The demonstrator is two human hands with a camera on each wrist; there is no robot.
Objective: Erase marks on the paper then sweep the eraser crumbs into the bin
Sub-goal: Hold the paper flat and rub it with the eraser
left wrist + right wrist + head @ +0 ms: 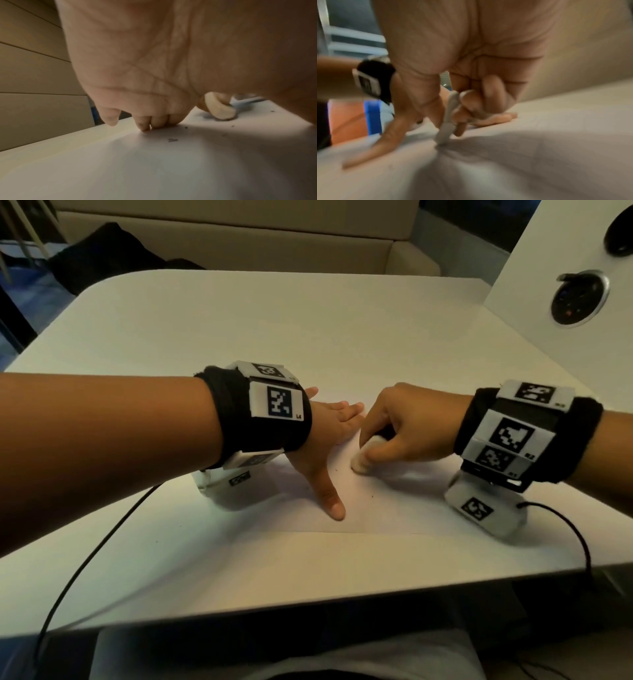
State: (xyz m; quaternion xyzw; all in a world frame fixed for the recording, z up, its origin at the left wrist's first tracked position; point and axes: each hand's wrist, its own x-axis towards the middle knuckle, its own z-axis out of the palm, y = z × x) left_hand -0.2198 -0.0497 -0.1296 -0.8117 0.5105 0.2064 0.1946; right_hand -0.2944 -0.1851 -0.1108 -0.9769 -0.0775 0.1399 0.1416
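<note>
1. On the white rounded-corner table [239, 313], a thin white sheet of paper [394, 508] is laid flat, near the front edge, so that it can be rubbed.
2. The paper is pinned by the left hand [329, 436], fingers straight and spread, nothing gripped; this is judged to stop the sheet sliding or creasing.
3. A small off-white rubber eraser [363, 455] is pinched between thumb and curled fingers of the right hand [411, 426], its tip pressed on the paper just beside the left thumb.
4. Dark eraser crumbs [172, 140] are scattered near the eraser; sweeping is not yet begun.
5. No bin can be identified.
</note>
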